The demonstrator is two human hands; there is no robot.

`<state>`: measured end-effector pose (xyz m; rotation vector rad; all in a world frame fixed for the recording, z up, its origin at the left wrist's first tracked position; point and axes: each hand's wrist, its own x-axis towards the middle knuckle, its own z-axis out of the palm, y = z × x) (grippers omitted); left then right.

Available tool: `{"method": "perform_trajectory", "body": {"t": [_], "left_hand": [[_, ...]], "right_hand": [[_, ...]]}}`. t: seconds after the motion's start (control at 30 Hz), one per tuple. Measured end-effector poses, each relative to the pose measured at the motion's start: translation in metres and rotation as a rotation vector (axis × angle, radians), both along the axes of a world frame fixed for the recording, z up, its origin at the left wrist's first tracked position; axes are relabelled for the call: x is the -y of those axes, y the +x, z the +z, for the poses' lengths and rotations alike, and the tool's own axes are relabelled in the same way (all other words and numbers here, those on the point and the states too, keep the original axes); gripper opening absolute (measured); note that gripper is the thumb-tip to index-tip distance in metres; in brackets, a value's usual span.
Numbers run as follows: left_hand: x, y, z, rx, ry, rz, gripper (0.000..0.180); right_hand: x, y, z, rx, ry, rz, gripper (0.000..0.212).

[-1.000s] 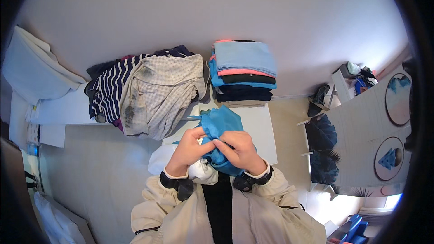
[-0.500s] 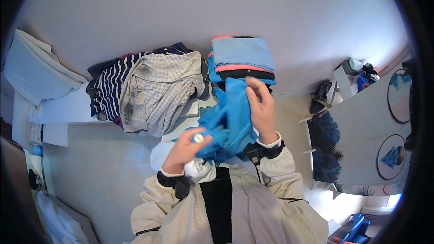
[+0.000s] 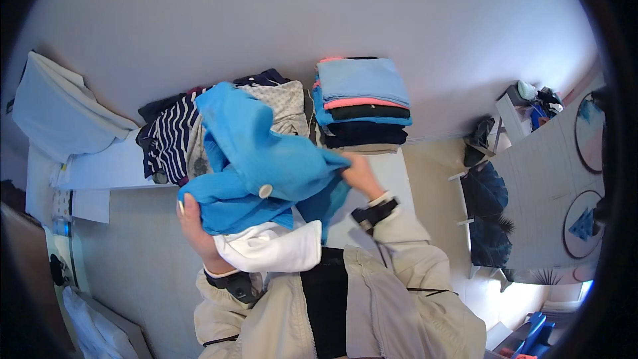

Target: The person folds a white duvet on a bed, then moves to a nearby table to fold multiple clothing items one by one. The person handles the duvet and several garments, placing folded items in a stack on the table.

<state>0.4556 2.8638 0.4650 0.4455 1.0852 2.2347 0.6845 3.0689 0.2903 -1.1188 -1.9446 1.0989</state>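
A bright blue garment (image 3: 266, 153), crumpled and spread out in the air, hangs between my hands. A pale round button-like disc (image 3: 265, 191) shows on its front. My right hand (image 3: 361, 176) grips a bunched corner on the right, its fingers curled in. At the lower left, my left hand (image 3: 197, 226) is closed on the garment's edge with the thumb up; its other fingers are hidden by cloth. White cloth (image 3: 272, 246) drapes beneath the blue fabric next to my left wrist; whether it belongs to the same garment I cannot tell.
Behind the blue garment lies a loose heap with a striped top (image 3: 169, 136) and a pale checked garment (image 3: 282, 103). A neat folded stack (image 3: 365, 83) stands right of it against the wall. A cushion (image 3: 66, 110) leans at the left. Patterned panels (image 3: 531, 199) stand at the far right.
The blue garment has swung up and left and opened out across the loose heap. My left hand has moved left and my right hand lower, away from the folded stack.
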Motion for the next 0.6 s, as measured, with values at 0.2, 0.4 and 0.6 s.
{"method": "perform_trajectory", "body": {"t": [0.2,0.4,0.6], "left_hand": [[0.018,-0.019,-0.026,-0.027,-0.061,-0.049,0.03],[-0.006,0.016,-0.008,-0.046,-0.109,-0.317,0.019],[-0.009,0.019,-0.025,-0.022,-0.142,-0.428,0.016]], "right_hand": [[-0.073,0.092,0.112,-0.395,-0.108,0.082,0.026],[-0.022,0.036,0.135,0.083,0.56,0.089,0.033],[0.067,-0.049,0.093,-0.133,-0.09,0.653,0.025]]}}
